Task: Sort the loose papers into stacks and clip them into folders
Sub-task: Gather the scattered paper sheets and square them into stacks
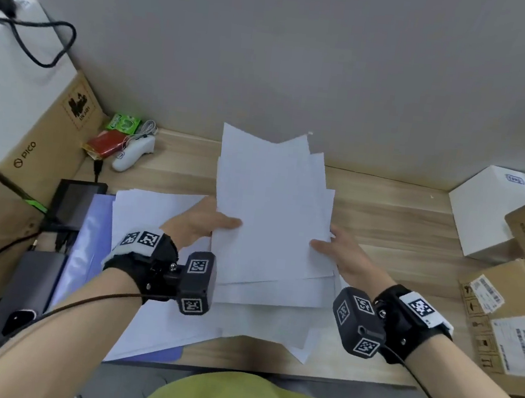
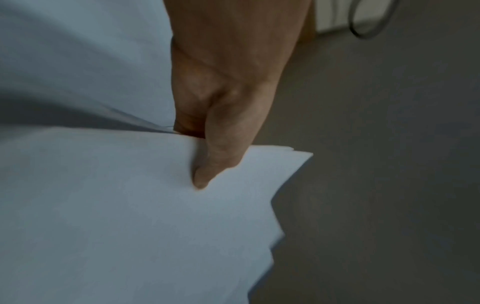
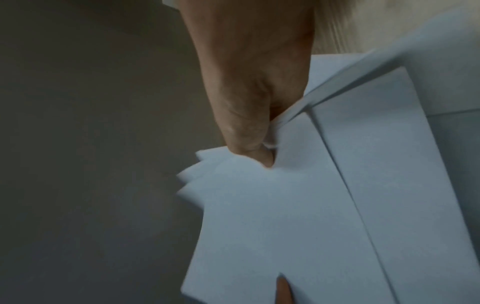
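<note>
Pinching the sheaf [image 1: 270, 206] at its side edges, left hand [image 1: 201, 221] and right hand [image 1: 343, 257], you hold its long axis toward the desk's [image 1: 399, 221] far edge.

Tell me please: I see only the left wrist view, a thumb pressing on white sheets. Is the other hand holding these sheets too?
Observer: Yes. The right hand pinches the opposite edge of the held sheets, thumb on top.
Operator: Do more papers remain below?
Observer: Yes, loose papers lie spread on the desk, under and to the left of the held ones.
Operator: Is there anything to clip them into?
Observer: A lilac folder lies at the left, partly under those loose papers.
</note>
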### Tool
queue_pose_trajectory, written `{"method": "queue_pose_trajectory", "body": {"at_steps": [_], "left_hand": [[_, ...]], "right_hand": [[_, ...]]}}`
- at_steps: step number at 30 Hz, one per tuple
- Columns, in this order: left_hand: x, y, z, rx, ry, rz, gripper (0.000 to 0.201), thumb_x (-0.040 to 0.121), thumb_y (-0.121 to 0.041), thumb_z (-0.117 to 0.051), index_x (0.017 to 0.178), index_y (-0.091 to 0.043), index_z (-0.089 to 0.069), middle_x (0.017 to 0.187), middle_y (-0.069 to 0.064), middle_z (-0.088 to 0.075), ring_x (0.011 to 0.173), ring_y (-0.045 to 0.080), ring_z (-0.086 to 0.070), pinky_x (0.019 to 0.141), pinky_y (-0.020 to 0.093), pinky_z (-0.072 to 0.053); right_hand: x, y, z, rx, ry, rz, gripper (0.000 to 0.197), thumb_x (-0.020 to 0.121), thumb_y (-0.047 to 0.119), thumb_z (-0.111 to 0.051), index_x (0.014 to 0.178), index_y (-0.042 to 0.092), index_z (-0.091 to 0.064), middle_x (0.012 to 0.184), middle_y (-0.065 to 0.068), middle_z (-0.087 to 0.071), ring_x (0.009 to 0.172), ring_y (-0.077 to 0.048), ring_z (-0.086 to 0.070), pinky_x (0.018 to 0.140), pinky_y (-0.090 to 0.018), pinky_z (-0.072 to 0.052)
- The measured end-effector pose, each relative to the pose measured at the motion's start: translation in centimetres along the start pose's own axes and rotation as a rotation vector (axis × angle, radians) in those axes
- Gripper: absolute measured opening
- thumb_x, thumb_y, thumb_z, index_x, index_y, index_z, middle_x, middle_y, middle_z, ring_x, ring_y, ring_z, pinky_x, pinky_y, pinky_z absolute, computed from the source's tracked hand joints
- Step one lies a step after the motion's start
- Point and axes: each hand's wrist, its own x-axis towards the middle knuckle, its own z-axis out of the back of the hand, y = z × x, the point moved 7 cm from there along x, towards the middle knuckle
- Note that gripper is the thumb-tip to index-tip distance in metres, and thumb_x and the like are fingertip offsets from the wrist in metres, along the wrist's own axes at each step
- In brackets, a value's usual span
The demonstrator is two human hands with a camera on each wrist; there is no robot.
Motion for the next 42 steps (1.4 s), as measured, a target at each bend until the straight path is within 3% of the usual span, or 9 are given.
{"method": "queue_pose_trajectory", "body": {"at_steps": [2,6,9,15,20,24,32,38,42], "left_hand": [[0.4,-0.1,0.1,0.036,-0.101,-0.032,0.044,0.088,-0.005,-0.067,0.130,-0.010,-0.056,0.124,0.006,-0.065,0.108,0.022,-0.063,0.079,0.027,-0.052],[0.3,-3.0,0.3,-0.208,-0.101,-0.176,0.042,0.084,-0.008,-0.071,0.125,-0.011,-0.061,0.120,0.006,-0.069,0.107,0.021,-0.067,0.089,0.034,-0.055],[-0.5,-4.8,0.3,-0.285,-0.031,-0.248,0.042,0.079,-0.012,-0.072,0.120,-0.017,-0.062,0.117,0.000,-0.070,0.106,0.015,-0.068,0.083,0.027,-0.057],[0.3,-1.7,0.1,-0.087,-0.115,-0.162,0.038,0.090,-0.017,-0.067,0.127,-0.017,-0.058,0.121,-0.001,-0.066,0.114,0.019,-0.062,0.103,0.041,-0.047],[-1.0,-7.0,0.0,-0.220,-0.152,-0.361,0.036,0.082,-0.012,-0.075,0.115,-0.020,-0.064,0.117,0.001,-0.070,0.110,0.017,-0.065,0.099,0.037,-0.049],[-2.0,-10.2,0.3,-0.227,-0.124,-0.458,0.036,0.077,-0.009,-0.079,0.107,-0.024,-0.067,0.112,0.001,-0.072,0.106,0.018,-0.068,0.094,0.035,-0.052],[-0.4,-4.4,-0.2,-0.164,-0.140,-0.282,0.047,0.074,-0.015,-0.083,0.117,-0.017,-0.065,0.108,-0.003,-0.074,0.101,0.013,-0.069,0.083,0.027,-0.053],[0.3,-3.0,-0.2,-0.091,-0.149,-0.249,0.049,0.075,-0.020,-0.082,0.120,-0.022,-0.062,0.110,-0.008,-0.071,0.102,0.007,-0.067,0.082,0.022,-0.052],[0.7,-1.7,0.1,-0.110,-0.164,-0.210,0.045,0.076,-0.018,-0.081,0.117,-0.026,-0.062,0.110,-0.010,-0.071,0.102,0.006,-0.066,0.078,0.018,-0.049]], "right_hand": [[-0.2,-0.1,0.1,-0.041,-0.027,-0.026,0.040,0.092,0.001,-0.056,0.127,0.019,-0.054,0.111,0.002,-0.069,0.093,-0.012,-0.068,0.067,-0.019,-0.055],[-0.7,2.9,1.3,0.063,-0.131,0.126,0.041,0.092,-0.005,-0.050,0.125,0.019,-0.055,0.120,-0.002,-0.066,0.109,-0.022,-0.063,0.094,-0.040,-0.052],[-1.6,4.7,1.7,0.200,-0.133,0.183,0.039,0.096,-0.002,-0.045,0.118,0.028,-0.057,0.118,0.002,-0.067,0.107,-0.018,-0.065,0.089,-0.036,-0.053],[-1.8,3.6,-0.7,0.137,-0.057,0.160,0.048,0.095,-0.009,-0.037,0.111,0.029,-0.062,0.107,0.010,-0.071,0.099,-0.011,-0.067,0.084,-0.032,-0.055],[-1.4,6.9,0.9,0.099,-0.324,0.281,0.034,0.093,-0.007,-0.040,0.112,0.013,-0.060,0.111,-0.003,-0.068,0.106,-0.021,-0.065,0.092,-0.035,-0.052],[-1.7,9.5,2.3,0.204,-0.363,0.380,0.034,0.088,-0.010,-0.042,0.103,0.015,-0.059,0.101,-0.002,-0.068,0.089,-0.013,-0.066,0.078,-0.025,-0.054],[-1.0,3.1,1.6,0.088,-0.367,0.252,0.053,0.078,-0.020,-0.038,0.092,0.023,-0.064,0.091,0.007,-0.068,0.092,-0.012,-0.062,0.085,-0.029,-0.049],[0.0,1.5,2.4,0.147,-0.385,0.133,0.039,0.083,-0.010,-0.043,0.104,0.018,-0.059,0.091,0.008,-0.065,0.084,-0.008,-0.057,0.085,-0.026,-0.044],[0.8,1.5,1.6,0.086,-0.285,0.107,0.045,0.081,-0.009,-0.044,0.110,0.021,-0.061,0.109,0.003,-0.068,0.104,-0.013,-0.061,0.092,-0.028,-0.045]]}}
